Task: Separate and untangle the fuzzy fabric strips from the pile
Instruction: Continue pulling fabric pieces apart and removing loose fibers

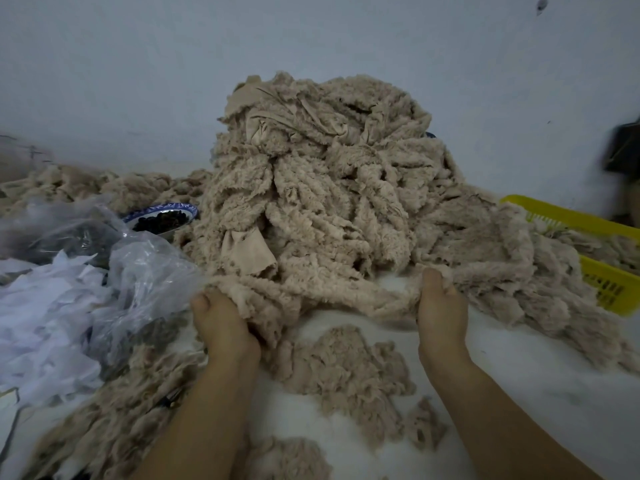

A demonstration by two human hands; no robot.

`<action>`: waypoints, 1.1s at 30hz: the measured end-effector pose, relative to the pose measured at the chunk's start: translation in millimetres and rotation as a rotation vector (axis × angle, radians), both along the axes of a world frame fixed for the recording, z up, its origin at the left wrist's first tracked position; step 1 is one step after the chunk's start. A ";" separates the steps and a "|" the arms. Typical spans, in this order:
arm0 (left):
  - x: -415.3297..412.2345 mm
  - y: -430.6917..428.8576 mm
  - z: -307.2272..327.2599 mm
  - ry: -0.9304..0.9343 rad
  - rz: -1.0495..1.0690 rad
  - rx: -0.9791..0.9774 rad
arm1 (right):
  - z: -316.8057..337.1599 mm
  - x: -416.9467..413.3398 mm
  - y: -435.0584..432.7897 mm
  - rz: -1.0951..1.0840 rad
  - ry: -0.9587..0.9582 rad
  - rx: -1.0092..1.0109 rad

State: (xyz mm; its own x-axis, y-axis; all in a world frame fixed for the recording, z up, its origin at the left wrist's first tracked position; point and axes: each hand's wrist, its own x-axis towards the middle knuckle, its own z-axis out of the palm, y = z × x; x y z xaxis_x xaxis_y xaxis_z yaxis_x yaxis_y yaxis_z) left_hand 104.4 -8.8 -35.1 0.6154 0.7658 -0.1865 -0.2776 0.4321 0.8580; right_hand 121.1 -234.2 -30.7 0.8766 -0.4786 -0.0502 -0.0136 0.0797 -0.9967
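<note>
A tall pile of beige fuzzy fabric strips [329,174] rises at the centre, against the wall. Along its front foot runs one fuzzy strip [322,294], stretched sideways between my hands. My left hand [221,323] grips the strip's left end, fingers buried in the fluff. My right hand [441,306] is closed on its right end. Loose beige scraps [346,362] lie on the white table between my forearms.
Clear plastic bags with white paper scraps [69,289] crowd the left. A blue-rimmed bowl of dark bits [162,218] sits behind them. A yellow plastic basket [606,282] holding more fluff stands at the right. White table surface [519,375] shows at the lower right.
</note>
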 end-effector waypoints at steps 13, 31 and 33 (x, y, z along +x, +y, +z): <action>-25.8 -43.5 10.9 -0.111 -0.589 0.877 | 5.7 -28.5 27.2 0.254 -0.504 -0.752; -15.8 -25.6 1.8 0.247 -0.707 1.515 | -7.7 -10.3 18.3 0.187 -0.464 -0.729; -13.8 -21.7 2.3 0.378 -0.622 1.588 | -10.2 -9.3 16.9 0.177 -0.449 -0.723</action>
State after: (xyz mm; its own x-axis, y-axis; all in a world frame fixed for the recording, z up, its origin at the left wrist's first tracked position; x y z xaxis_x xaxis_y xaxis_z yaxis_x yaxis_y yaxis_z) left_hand 90.6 -30.5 -32.8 0.9666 0.0181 0.2558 -0.1135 -0.8642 0.4902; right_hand 111.8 -217.3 -40.8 0.8051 -0.1145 0.5819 0.4408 -0.5409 -0.7163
